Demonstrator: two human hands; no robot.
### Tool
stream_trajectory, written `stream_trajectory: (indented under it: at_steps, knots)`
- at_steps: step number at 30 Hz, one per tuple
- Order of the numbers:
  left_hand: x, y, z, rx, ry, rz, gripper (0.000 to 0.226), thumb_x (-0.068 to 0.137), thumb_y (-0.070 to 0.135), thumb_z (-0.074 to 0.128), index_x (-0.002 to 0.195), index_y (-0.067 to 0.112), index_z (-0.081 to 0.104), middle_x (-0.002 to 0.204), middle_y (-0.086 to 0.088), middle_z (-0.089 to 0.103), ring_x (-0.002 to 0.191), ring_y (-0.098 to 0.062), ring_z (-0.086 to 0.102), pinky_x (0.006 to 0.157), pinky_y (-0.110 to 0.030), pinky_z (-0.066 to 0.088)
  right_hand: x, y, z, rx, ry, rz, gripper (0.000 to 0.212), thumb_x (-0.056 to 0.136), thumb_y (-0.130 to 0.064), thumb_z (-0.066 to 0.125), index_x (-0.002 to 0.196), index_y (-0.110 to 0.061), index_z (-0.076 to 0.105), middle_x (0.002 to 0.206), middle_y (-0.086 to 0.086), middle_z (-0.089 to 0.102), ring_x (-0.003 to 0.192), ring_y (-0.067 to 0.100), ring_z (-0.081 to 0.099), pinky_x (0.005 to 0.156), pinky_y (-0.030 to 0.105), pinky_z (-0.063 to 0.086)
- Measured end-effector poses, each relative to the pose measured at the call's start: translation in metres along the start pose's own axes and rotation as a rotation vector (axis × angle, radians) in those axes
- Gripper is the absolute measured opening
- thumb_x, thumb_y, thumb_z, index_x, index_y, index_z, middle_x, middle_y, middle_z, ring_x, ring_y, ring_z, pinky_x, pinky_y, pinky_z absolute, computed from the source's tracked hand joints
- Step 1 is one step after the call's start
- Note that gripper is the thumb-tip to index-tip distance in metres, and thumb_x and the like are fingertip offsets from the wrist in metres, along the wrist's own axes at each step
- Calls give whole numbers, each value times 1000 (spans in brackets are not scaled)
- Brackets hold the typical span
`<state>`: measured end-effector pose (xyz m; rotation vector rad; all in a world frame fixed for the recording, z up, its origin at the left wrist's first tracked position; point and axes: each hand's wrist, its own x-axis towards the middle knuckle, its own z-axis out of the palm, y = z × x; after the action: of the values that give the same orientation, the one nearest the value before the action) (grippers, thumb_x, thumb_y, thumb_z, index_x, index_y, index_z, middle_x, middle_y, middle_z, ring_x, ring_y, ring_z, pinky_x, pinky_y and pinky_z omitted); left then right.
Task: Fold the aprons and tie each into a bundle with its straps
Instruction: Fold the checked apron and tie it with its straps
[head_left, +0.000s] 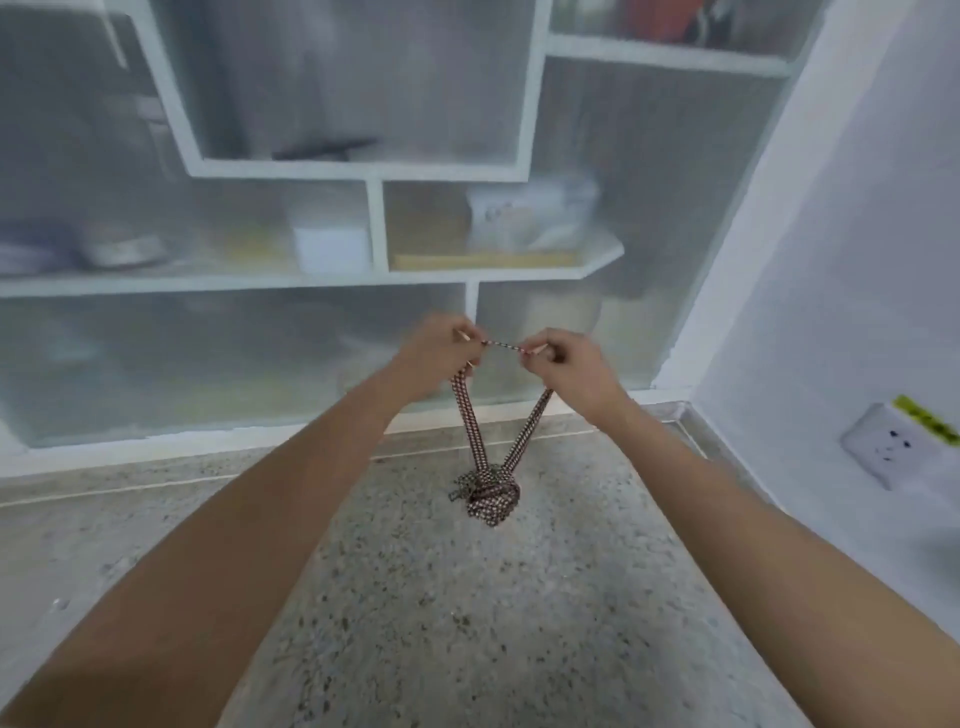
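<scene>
Hands: I saw left hand (434, 353) and right hand (563, 364) both pinching the strap (501, 347).
Bundle (488, 496): seemingly knotted already.
Advice: pull evenly.

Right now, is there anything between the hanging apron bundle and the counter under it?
Nothing visible. The apron bundle hangs by its strap, which the left hand and right hand pinch. The speckled counter below it looks bare. I cannot tell whether the bundle already touches it.
</scene>
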<state>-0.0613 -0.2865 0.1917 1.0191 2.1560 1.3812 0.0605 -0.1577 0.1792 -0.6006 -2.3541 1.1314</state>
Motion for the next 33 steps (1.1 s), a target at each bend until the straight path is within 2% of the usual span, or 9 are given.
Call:
stream_trajectory:
  at_steps: [5,9,13,17,19,23,26,30,33]
  knots:
    - [-23,62,-7,-79,-271,114,6,89,21,62,91,19,67,72,2,59,69,-15,49,65,-25,37,-41,-47,-56,189,74,38,9,89,-18,61,84,-14,68,78,0,58,74,12,50,81,34,44]
    - [-33,109,12,-216,-399,173,16,91,11,55,97,16,68,73,4,59,66,-8,50,67,-20,40,-80,-64,-106,261,163,95,14,90,-21,60,79,-17,68,68,2,43,59,8,40,81,32,45]
    - [-46,162,57,-101,-452,328,21,82,14,69,101,23,66,74,8,57,68,-5,46,58,-20,33,-128,-67,-156,190,257,56,13,83,-8,68,77,-17,60,71,-3,46,69,6,48,74,24,47]
    - [-69,218,121,-31,-487,505,12,87,12,63,99,14,66,66,2,48,55,-6,40,45,-13,32,-184,-62,-206,55,546,76,11,87,-14,65,76,-16,62,70,4,44,64,8,45,60,25,51]
    - [-84,244,155,-16,-489,594,6,88,13,60,91,13,66,63,2,49,53,-8,42,46,-15,35,-218,-59,-234,-12,634,93,7,86,-18,66,82,-13,63,71,7,44,64,11,45,55,24,48]
    - [-121,293,225,-43,-522,751,8,88,13,60,80,16,63,62,3,54,51,-11,48,49,-19,38,-291,-56,-290,-251,730,151,24,79,-22,75,95,-14,59,65,-5,50,54,6,46,50,21,42]
    - [-162,334,279,-52,-557,844,8,88,15,58,83,14,64,62,5,59,50,-9,53,49,-14,41,-348,-54,-331,-432,872,191,11,89,-23,62,96,-14,59,58,-5,44,47,5,42,44,25,45]
    - [-216,393,342,-88,-621,916,9,87,13,58,87,15,66,69,3,63,62,-16,60,61,-27,53,-416,-58,-388,-702,989,259,19,96,-22,50,90,-12,64,67,1,48,60,19,51,54,22,47]
    - [-246,433,377,-155,-727,957,8,85,8,63,89,15,63,74,-1,61,69,-19,63,62,-29,54,-457,-58,-433,-902,1067,353,29,98,-24,46,97,-7,69,83,9,50,77,29,56,68,35,42]
